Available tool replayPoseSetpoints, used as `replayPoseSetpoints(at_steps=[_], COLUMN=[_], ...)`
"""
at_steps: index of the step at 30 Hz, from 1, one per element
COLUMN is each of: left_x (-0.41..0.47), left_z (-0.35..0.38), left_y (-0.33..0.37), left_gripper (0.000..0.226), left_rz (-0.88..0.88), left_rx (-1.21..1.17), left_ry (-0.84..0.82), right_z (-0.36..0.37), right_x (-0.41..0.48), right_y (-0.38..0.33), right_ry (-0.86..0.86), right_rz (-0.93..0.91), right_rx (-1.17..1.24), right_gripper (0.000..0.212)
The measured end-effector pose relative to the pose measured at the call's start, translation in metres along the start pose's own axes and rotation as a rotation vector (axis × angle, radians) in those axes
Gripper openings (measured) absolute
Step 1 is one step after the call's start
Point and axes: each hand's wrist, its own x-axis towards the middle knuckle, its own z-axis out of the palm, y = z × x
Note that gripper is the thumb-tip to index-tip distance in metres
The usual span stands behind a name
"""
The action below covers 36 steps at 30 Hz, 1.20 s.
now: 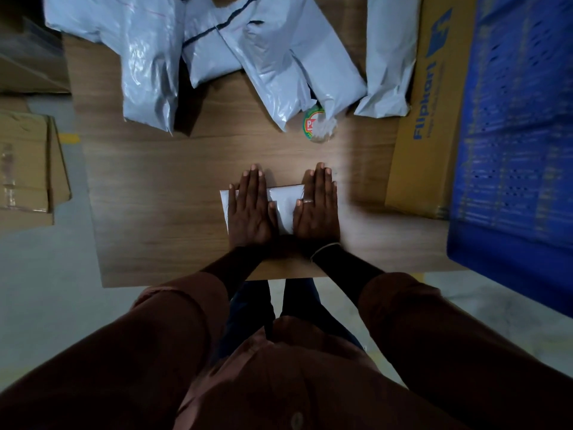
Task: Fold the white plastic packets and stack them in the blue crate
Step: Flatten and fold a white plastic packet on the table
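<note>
A small folded white plastic packet (283, 209) lies near the front edge of the wooden table (161, 187). My left hand (249, 212) lies flat on its left half, fingers straight. My right hand (317, 209), with a ring and a wrist band, lies flat on its right half. Only the packet's middle strip and left edge show between and beside my hands. Several unfolded white packets (148, 57) are heaped along the table's far side. The blue crate (511, 135) stands at the right, past the table's edge.
A long brown cardboard box (431, 119) with blue lettering lies between the table and the crate. A round tape roll (317, 127) sits under the tip of one far packet. Flattened cardboard boxes (28, 169) lie on the floor at the left.
</note>
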Motion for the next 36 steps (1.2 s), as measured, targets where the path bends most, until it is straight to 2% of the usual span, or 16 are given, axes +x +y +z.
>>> replayPoseSetpoints(at_steps=[4,7,11,13,19,27,36], left_x=[-0.002,-0.001,-0.008,-0.011,-0.009,-0.009,-0.009], left_z=[0.0,-0.01,-0.024,-0.025,-0.018,-0.015,-0.013], left_y=[-0.004,-0.005,-0.015,-0.025,-0.034,-0.03,-0.033], left_gripper=[0.053,0.052,0.051,0.051,0.057,0.057,0.058], left_rz=[0.019,0.02,-0.071,-0.083,-0.065,-0.093,-0.079], left_rx=[-0.069,-0.098,-0.044,-0.041,-0.093,-0.131,-0.162], left_ry=[0.042,0.01,-0.003,-0.002,-0.092,-0.08,-0.094], right_z=[-0.002,-0.009,-0.021,-0.02,0.002,0.006,0.006], right_x=[-0.002,-0.003,-0.006,-0.003,-0.005,-0.005,-0.002], right_y=[0.0,-0.002,-0.015,-0.03,-0.053,-0.054,-0.056], right_ry=[-0.003,-0.014,-0.061,-0.058,-0.111,-0.044,-0.076], right_rz=[-0.015,-0.024,-0.19,-0.216,-0.202,-0.193,-0.193], right_rx=[-0.027,-0.065,-0.07,-0.042,-0.083,-0.091,-0.101], right_gripper=[0.059,0.059,0.062,0.061,0.061,0.061,0.061])
